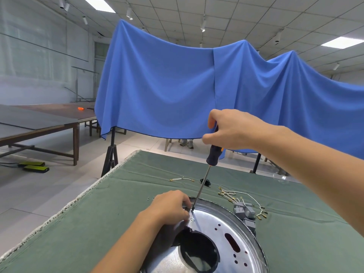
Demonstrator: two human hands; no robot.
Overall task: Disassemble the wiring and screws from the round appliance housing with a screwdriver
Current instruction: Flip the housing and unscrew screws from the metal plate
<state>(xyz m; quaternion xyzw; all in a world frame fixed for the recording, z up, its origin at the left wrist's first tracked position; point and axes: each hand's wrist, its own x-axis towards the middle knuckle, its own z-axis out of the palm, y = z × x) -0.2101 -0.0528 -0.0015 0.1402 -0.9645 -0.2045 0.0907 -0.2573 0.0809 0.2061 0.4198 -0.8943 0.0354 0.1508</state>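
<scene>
- 2 hands work: right hand (pixel 231 131) grips screwdriver (pixel 213 154), tip on round housing (pixel 214 241).
- Left hand (pixel 171 207), fingers curled, pinches housing rim.
- Loose wires (pixel 236 196) lie near table's (pixel 98 223) far edge.

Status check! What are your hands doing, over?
Right hand grips screwdriver, tip at housing rim. Left hand grips rim. Nothing blocking.
</scene>
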